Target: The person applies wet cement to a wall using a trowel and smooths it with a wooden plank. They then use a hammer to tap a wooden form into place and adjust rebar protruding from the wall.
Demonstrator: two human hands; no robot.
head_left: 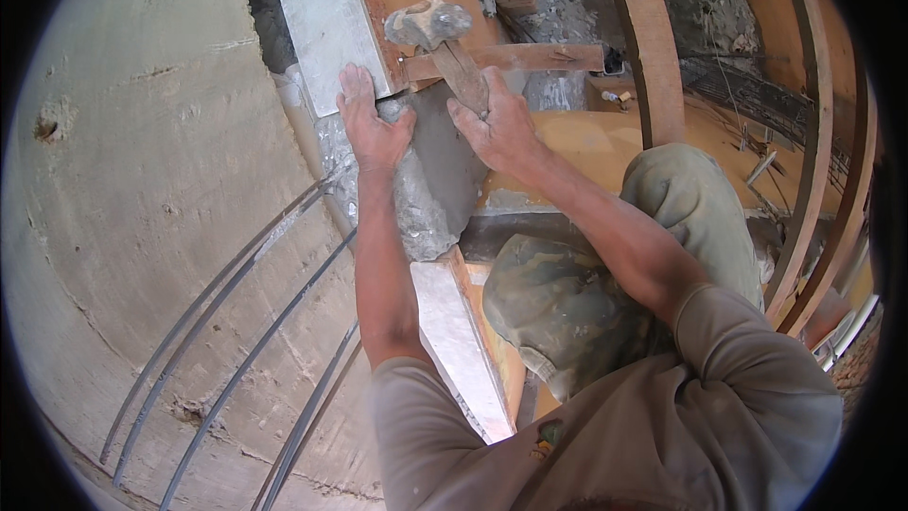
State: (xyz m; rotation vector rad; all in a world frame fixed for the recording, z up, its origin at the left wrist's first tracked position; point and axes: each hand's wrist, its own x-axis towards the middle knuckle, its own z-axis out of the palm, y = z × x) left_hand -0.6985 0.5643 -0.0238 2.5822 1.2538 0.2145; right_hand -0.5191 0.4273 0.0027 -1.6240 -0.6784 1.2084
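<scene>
My right hand [501, 125] is closed around the wooden handle of a hammer [461, 73]. Its thick, grey-crusted head is raised at the far end, above the edge of an orange-brown panel. My left hand [376, 132] lies with fingers stretched and thumb apart at the near end of a pale board [322, 14]. Under that hand is rough grey concrete [416, 199], which runs toward me. A short wooden batten [530, 58] crosses beside the hammer, with a nail showing near its left end. The hammer head hides part of the panel behind it.
A broad concrete wall or slab [161, 189] fills the left side. Several bent steel bars [255, 355] stick out from the concrete toward me. Curved-looking timbers [653, 47] stand at the right. A second pale board [454, 341] lies beside my knee.
</scene>
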